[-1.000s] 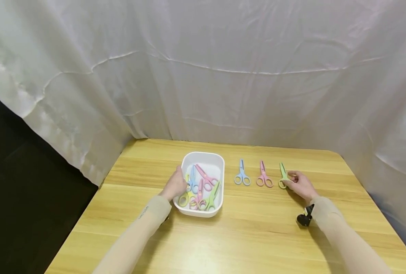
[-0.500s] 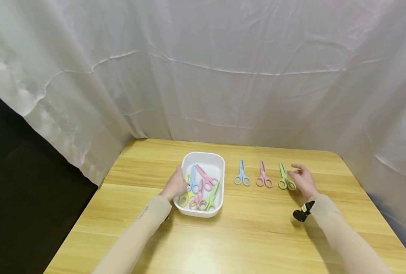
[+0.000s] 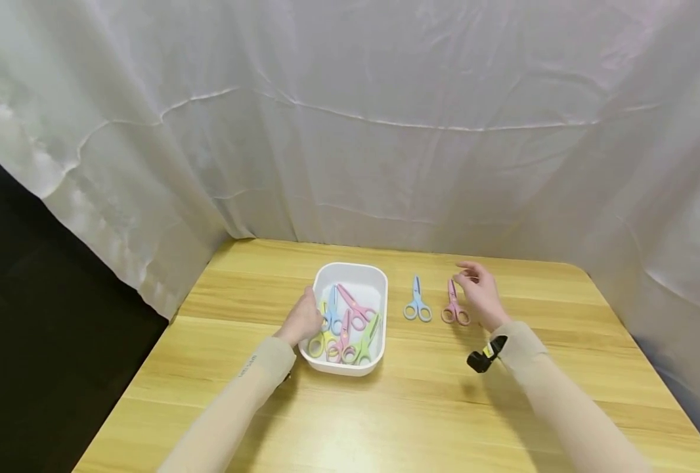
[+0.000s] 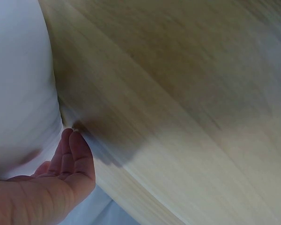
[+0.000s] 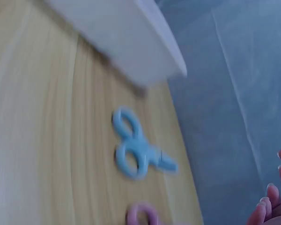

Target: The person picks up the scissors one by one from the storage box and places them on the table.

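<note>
Scissors [image 3: 345,335] inside tray [image 3: 343,370]: head view only; wrist views, outer wall [image 4: 21,84].

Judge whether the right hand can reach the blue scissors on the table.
Likely yes: the right hand looks empty, and only the flat pink scissors lie between it and the blue scissors.

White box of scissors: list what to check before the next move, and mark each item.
1. White box standing upright: ok.
2. Left hand at the box's side: ok.
3. Right hand free: ok, nothing seen in its fingers.
4. Blue scissors and pink scissors lying apart on the table: ok.
5. Right hand clear of those pink scissors: cannot tell.
6. Scissors in the box separated: not ok, some overlap.
</note>
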Demonstrator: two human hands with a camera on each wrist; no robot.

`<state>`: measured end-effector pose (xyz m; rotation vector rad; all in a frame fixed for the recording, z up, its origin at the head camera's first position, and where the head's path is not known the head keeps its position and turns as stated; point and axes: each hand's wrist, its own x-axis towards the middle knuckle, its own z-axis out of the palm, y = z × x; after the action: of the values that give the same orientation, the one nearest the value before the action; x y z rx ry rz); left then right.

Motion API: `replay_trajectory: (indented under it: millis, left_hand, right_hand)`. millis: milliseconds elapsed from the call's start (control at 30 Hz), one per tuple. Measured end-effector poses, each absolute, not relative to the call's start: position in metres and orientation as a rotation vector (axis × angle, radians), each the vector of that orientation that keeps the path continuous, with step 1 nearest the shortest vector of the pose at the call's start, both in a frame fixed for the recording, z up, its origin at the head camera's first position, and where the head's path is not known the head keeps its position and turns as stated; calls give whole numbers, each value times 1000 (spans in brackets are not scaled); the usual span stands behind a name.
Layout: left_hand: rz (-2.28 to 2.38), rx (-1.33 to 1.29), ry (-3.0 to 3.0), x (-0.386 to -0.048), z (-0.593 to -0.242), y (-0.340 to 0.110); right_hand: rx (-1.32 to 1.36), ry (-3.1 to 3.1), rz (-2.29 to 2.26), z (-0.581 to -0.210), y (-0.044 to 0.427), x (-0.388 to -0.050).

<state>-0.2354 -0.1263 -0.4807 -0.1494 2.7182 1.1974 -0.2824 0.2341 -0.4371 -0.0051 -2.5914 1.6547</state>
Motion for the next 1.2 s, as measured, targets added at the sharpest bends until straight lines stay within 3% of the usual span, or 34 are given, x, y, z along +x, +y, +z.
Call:
replay_trajectory:
  millis: [767, 1200]
  left_hand:
    - [1143, -143, 2748, -235, -478, -125]
    - [1151, -120, 2761, -234, -479, -121]
  right_hand:
    - [68, -2436, 2000, -421, 93, -285]
    - [189, -2636, 1712, -444, 54, -284]
